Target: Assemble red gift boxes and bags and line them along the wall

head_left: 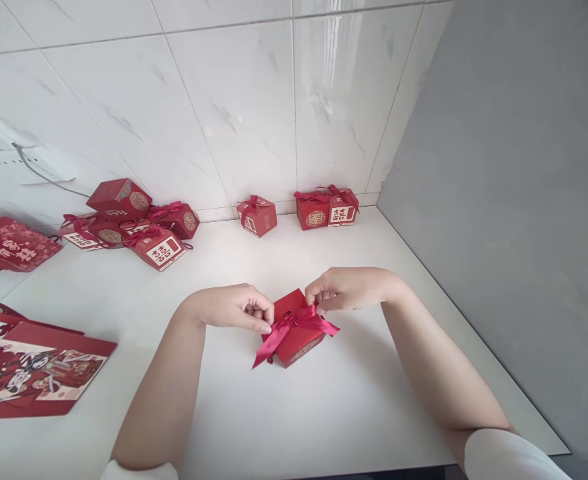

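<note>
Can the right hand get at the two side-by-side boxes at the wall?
Probably yes: nothing seems to stand between the right hand and those two boxes. It appears to pinch the near ribbon, so it would likely need to let go first.

White sleeves (507, 455) (plain, soft-looking, rather short); forearms (159, 393) bare.

One bowed box (301, 345) between left hand (237, 307) and right hand (341, 288); two paired boxes (317, 219) beyond the right; one lone box (261, 217) beyond the left; leftward, at least five piled boxes (157, 248); overlapping red bags (31, 370), count unclear.
</note>
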The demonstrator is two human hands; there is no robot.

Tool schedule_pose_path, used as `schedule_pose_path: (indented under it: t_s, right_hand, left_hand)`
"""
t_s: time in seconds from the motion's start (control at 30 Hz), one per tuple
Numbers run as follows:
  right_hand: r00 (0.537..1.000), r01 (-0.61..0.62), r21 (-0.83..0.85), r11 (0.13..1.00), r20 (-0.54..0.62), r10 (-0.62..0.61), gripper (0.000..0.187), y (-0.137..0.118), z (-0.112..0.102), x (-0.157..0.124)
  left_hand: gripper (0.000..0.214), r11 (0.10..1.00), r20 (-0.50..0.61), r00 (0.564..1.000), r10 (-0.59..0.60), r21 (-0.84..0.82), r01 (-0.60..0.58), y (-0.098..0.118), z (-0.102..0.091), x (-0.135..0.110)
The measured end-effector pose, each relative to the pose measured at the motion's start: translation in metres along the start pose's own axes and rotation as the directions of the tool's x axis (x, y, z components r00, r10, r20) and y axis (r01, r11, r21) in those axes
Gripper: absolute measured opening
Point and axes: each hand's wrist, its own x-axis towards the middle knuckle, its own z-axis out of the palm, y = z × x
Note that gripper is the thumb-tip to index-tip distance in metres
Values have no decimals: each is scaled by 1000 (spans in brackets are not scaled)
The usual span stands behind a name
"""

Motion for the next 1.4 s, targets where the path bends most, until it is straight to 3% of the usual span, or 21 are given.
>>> schedule_pose_path:
  t_s: [0.17,0.3,0.47,0.53,0.67,0.73,0.83,0.93,1.03,1.13,1.27,1.4]
  right_hand:
    - [998,36,110,993,41,-41,13,2,-4,-1]
    - [998,52,133,990,40,-57,16,-1,-4,-2]
    - [998,43,116,992,44,-49,23,0,-3,1]
    - [998,32,103,994,50,-37,24,1,-2,1]
    - [997,81,111,991,-7,-81,25,2,-4,-1]
    - [995,93,108,990,-57,-87,27,2,-6,-4]
    - [995,57,94,994,-88,-49,30,3,-8,-8]
    - [996,11,87,996,-86,-3,29,6,-9,-9]
    - [997,-2,89,996,-77,9,25,10,-8,-6]
    - [998,7,96,995,-66,0,19,12,-7,-3]
    - [998,16,95,995,-60,-11,20,9,-8,-5]
    - [998,33,81,996,-52,-29,26,6,-9,-6]
  left_hand:
    - [26,985,87,996,-33,-168,47,-1,-3,-3]
    - [30,981,142,986,-90,-161,112,-2,-4,-1]
    - [27,982,160,987,-9,-183,38,-8,-3,5]
    - [28,980,125,991,38,-201,-12,-9,-3,7]
    - [32,941,-120,990,76,-320,-111,-6,-1,11]
    - [35,913,-146,988,55,-394,-109,-4,-1,12]
    - [35,915,-49,999,17,-402,-35,-4,-1,13]
    - [33,956,4,999,-39,-292,39,-4,-1,13]
    - [30,975,-31,999,-27,-221,19,-5,0,14]
    - [29,968,-43,999,22,-251,-33,-6,1,17]
    - [34,931,59,998,7,-365,15,-10,-1,16]
    - [32,953,143,990,-17,-296,59,-15,-5,12]
